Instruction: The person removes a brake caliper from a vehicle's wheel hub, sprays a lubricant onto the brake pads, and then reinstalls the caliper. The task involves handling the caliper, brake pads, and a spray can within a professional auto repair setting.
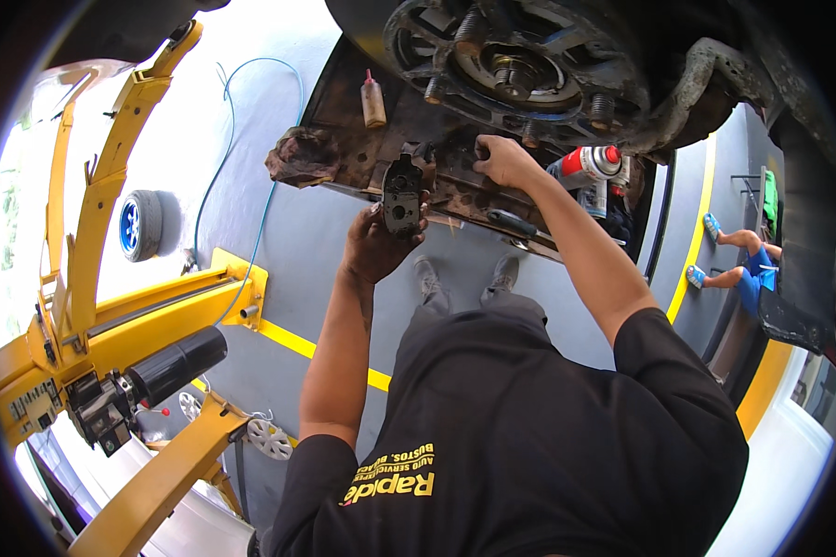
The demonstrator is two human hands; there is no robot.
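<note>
**Brake pad up in the left hand, containers along the tray**

I have the dark brake pad [401,197] in view at the near edge of the tray [337,111], clamped in the fingers of the left hand [385,246]. The right hand [509,162] is out over the tray with its fingers curled; I cannot tell whether they pinch anything.

Among the containers, I see a small tan bottle [372,104] with a red nozzle at the tray's left part; I cannot confirm what is inside. To the right, a red-and-white spray can [581,164] shows me its red cap, with more cans crowded beside it, partly hidden. The tray also bears a crumpled brown rag [304,156] at its left end and a dark-handled tool [513,223] by the near edge.

My tightest room is at the top, where the wheel hub [520,74] and its studs crowd the view just beyond the right hand. Past the tray's near edge, I see open grey floor [464,251] around the shoes. Leftward, more floor separates the left forearm from the yellow lift beam [172,311].
</note>
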